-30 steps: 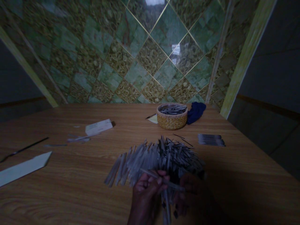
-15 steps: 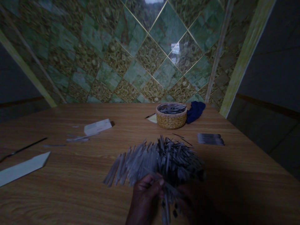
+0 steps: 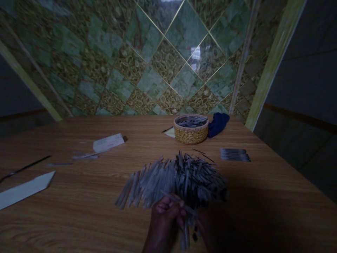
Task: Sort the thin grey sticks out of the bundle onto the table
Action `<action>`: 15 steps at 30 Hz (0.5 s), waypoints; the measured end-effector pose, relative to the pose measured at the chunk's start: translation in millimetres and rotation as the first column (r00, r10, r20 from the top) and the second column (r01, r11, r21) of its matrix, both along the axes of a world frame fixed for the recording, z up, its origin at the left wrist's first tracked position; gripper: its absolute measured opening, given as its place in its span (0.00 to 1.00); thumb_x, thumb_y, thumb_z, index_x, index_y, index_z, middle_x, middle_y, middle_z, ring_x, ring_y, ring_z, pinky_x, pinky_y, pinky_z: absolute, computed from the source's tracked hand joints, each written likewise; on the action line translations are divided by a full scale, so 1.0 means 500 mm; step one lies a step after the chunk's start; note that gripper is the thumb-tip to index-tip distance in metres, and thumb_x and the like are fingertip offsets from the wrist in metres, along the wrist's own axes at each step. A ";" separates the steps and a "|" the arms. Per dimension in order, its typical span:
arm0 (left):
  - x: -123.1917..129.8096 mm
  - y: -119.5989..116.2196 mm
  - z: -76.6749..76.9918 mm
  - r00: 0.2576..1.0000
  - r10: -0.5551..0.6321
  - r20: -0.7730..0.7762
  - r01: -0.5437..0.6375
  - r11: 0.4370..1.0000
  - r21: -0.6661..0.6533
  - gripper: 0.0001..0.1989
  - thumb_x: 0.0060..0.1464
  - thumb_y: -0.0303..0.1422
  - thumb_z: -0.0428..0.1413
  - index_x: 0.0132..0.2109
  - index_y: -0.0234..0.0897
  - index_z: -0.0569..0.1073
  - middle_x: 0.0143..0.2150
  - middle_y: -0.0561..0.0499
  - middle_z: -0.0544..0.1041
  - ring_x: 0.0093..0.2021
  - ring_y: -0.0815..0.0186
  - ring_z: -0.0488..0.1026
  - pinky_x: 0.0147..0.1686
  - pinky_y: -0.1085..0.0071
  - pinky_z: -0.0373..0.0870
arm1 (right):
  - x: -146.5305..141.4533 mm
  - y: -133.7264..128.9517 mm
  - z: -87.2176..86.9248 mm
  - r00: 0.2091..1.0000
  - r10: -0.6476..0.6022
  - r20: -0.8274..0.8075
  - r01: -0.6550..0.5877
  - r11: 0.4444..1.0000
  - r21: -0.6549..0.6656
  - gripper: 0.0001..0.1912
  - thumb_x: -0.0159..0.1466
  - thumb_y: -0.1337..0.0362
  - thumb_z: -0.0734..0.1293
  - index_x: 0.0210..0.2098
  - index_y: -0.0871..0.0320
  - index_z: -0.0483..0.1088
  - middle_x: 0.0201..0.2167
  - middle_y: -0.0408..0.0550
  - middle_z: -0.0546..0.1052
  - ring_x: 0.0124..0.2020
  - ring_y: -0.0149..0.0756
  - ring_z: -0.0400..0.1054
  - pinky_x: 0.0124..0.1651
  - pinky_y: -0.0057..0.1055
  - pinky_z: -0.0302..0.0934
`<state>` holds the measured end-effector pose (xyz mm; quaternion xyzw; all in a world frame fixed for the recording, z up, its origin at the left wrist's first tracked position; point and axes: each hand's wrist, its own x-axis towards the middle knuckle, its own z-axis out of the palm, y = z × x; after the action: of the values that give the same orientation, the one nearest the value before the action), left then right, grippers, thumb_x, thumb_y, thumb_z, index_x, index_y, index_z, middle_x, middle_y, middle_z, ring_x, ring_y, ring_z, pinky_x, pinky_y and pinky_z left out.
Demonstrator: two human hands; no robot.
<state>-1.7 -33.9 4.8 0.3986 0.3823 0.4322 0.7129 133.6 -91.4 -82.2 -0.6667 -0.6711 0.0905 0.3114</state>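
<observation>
My left hand is closed, pinching a slim translucent sleeve between thumb and fingers. The sleeve slants down to the right, towards my right hand. Deep shadow covers that hand; its fingers and anything in them cannot be made out. Just beyond both hands lies a wide heap: pale translucent sleeves fanned out on the left, thin dark sticks jumbled on the right. A few more sleeves lie below, between my wrists, near a small black piece.
A woven basket full of similar sticks stands at the back, beside a dark blue cloth. A neat row of sleeved sticks lies right. On the left are a white box, a pale strip and a dark rod.
The camera view has shifted slightly. My left hand keeps its pinch on the sleeve, and my right hand has moved a little at the sleeve's lower end.
</observation>
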 end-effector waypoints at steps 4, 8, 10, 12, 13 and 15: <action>0.002 -0.001 0.004 1.000 0.014 0.006 -0.014 1.000 -0.024 0.10 0.35 0.31 0.65 0.24 0.34 0.71 0.13 0.55 0.73 0.10 0.75 0.62 0.12 0.79 0.59 | 0.010 -0.008 0.002 1.000 0.020 0.024 -0.020 1.000 -0.010 0.10 0.61 0.59 0.60 0.32 0.54 0.71 0.26 0.52 0.75 0.26 0.38 0.65 0.28 0.31 0.53; 0.003 0.000 0.007 1.000 0.009 -0.002 -0.009 0.999 -0.035 0.11 0.34 0.33 0.66 0.24 0.34 0.71 0.13 0.54 0.73 0.09 0.73 0.63 0.10 0.78 0.60 | 0.016 -0.016 0.011 0.997 0.072 0.042 -0.072 0.997 -0.014 0.10 0.61 0.60 0.59 0.31 0.55 0.71 0.25 0.51 0.74 0.25 0.37 0.64 0.29 0.31 0.52; 0.004 0.002 0.003 1.000 -0.001 -0.007 0.000 0.999 -0.034 0.11 0.35 0.33 0.65 0.24 0.34 0.71 0.13 0.54 0.73 0.10 0.73 0.64 0.11 0.78 0.61 | 0.014 -0.018 0.017 0.997 0.056 0.056 -0.055 0.998 -0.017 0.09 0.60 0.61 0.60 0.32 0.55 0.71 0.25 0.51 0.74 0.26 0.37 0.64 0.29 0.31 0.52; 0.004 0.004 -0.003 1.000 -0.021 -0.012 0.020 1.000 -0.020 0.11 0.36 0.33 0.65 0.24 0.34 0.71 0.14 0.53 0.74 0.10 0.73 0.64 0.11 0.78 0.61 | 0.009 -0.018 0.027 0.997 0.028 0.071 -0.027 0.999 -0.016 0.09 0.60 0.62 0.60 0.32 0.55 0.71 0.26 0.51 0.74 0.26 0.37 0.65 0.29 0.30 0.53; 0.004 0.005 -0.007 0.999 -0.027 -0.018 0.027 1.000 -0.009 0.11 0.36 0.34 0.65 0.24 0.34 0.71 0.14 0.54 0.73 0.10 0.73 0.64 0.12 0.78 0.61 | 0.005 -0.018 0.035 0.997 0.025 0.068 -0.024 0.999 -0.026 0.09 0.60 0.63 0.60 0.32 0.55 0.71 0.25 0.50 0.74 0.26 0.36 0.65 0.29 0.29 0.53; 0.003 0.006 -0.013 0.998 -0.047 -0.035 0.047 0.999 0.017 0.12 0.38 0.36 0.65 0.24 0.34 0.71 0.13 0.54 0.73 0.10 0.74 0.63 0.11 0.78 0.60 | -0.005 -0.017 0.053 0.999 0.034 0.034 -0.031 0.996 -0.084 0.10 0.60 0.63 0.59 0.29 0.54 0.71 0.21 0.47 0.74 0.24 0.35 0.64 0.27 0.28 0.52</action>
<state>0.0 -30.8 -1.7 0.4211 0.3813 0.4118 0.7125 131.2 -99.8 -55.5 -0.6697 -0.6827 0.1118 0.2699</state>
